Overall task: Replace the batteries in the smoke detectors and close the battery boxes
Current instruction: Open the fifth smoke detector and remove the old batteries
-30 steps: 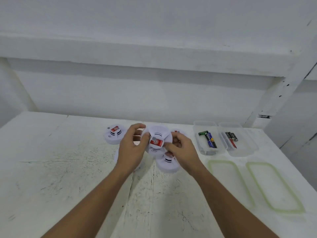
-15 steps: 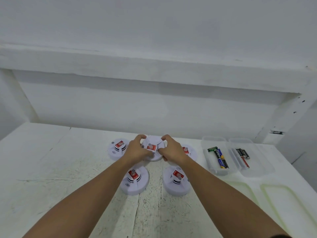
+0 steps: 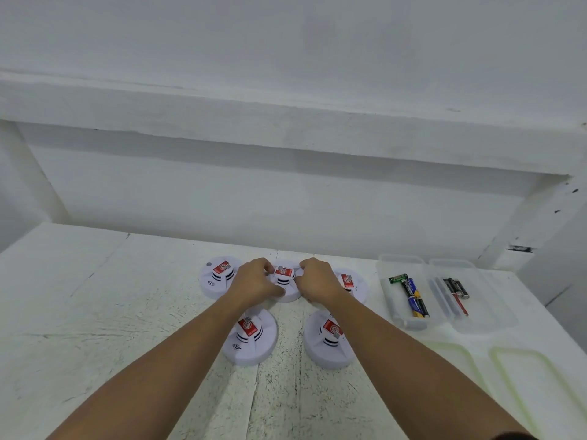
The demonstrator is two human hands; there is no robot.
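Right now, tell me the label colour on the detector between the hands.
Red label on the detector; head view.

Five smoke detectors [image 3: 254, 347] crowd the middle, battery boxes [image 3: 486, 315] and lids [image 3: 533, 382] the right; the left tabletop [image 3: 95, 328] lies open.

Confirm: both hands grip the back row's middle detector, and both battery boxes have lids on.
No. Head view: the battery boxes are open, their lids lying on the table. The left hand and right hand do grip the back row's middle detector.
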